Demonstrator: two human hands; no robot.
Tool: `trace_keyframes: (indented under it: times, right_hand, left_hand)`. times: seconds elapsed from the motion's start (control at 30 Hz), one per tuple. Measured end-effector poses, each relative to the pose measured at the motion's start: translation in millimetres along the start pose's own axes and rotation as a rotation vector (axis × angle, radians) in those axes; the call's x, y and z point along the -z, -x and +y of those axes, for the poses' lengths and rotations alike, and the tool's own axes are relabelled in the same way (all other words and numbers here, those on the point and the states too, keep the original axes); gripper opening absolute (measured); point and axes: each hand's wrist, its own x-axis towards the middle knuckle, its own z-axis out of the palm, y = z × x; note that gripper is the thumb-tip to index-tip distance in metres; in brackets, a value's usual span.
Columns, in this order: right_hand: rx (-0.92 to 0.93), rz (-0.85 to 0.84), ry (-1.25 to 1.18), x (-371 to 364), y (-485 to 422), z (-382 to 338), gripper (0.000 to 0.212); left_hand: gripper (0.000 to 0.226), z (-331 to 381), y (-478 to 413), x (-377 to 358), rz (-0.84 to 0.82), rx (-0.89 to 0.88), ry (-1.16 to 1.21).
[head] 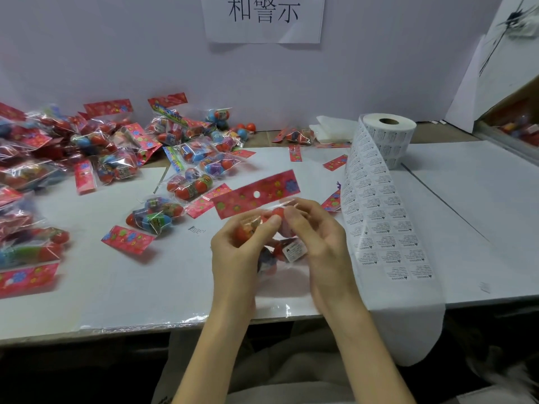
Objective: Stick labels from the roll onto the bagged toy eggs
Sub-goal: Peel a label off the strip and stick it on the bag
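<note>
- Left grip (233,252): fingers + thumb curled round the bagged eggs (272,259), holding its left side. Thumb tip is up top, next to the right fingers.
- Right grip (323,243): also curled on the same bag, fingertips pinching its upper part. Palm side faces left.
- Bagged eggs: held btwn both grips, raised just above the tabletop (116,287) near its front edge, centre of view. Clear plastic w/ red eggs inside.
- Header card (256,195): red w/ flower print and a punched hole. It sticks out the bag's far end, tilted up to the right.
- Warning label (295,250): small white sticker on the bag's plastic, lying btwn the two grips.
- Label roll (389,132): stands on end, back right of the tabletop.
- Label strip (376,217): runs from the roll toward the person, just right of the right grip, several labels wide. The bare backing end hangs over the front edge.
- Pile of bags (96,147): many bagged eggs w/ red cards, heaped on the left + back left; some are blurred.
- Single bag (157,212): lies alone, left of the grips and well apart from them.
- Loose eggs (246,128): a few red/blue ones at the back by the wall.
- Paper sign (262,16): on the wall, large printed characters.
</note>
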Motion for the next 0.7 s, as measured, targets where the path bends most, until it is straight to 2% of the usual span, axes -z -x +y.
trace_keyframes:
  times: [0.1, 0.23, 0.33, 0.47, 0.6, 0.7]
  right_hand:
    - [0.010, 0.014, 0.013, 0.1, -0.4, 1.8, 0.018]
    - [0.014, 0.040, 0.010, 0.8, -2.1, 3.8, 0.012]
    - [0.013, 0.101, -0.005, 1.0, -2.8, 5.7, 0.014]
    - [-0.022, 0.247, -0.081, 2.8, -4.9, 7.3, 0.020]
    - [-0.059, 0.318, -0.124, 2.5, -3.9, 6.9, 0.026]
    - [-0.064, 0.396, -0.135, 2.3, -4.2, 5.3, 0.033]
  left_hand:
    - [0.007, -1.2, 0.5, 0.1, 0.029, -0.008, -0.045]
    - [0.005, -0.5, 0.5, -2.2, 0.012, -0.032, -0.064]
    - [0.031, 2.6, 1.6, -4.9, 0.007, -0.008, -0.058]
    - [0.027, 3.4, -1.3, -1.5, 0.000, 0.038, 0.033]
    - [0.025, 2.8, -2.6, -0.9, -0.020, 0.067, 0.027]
    - [0.036, 3.3, -0.9, -2.0, -0.067, 0.078, -0.024]
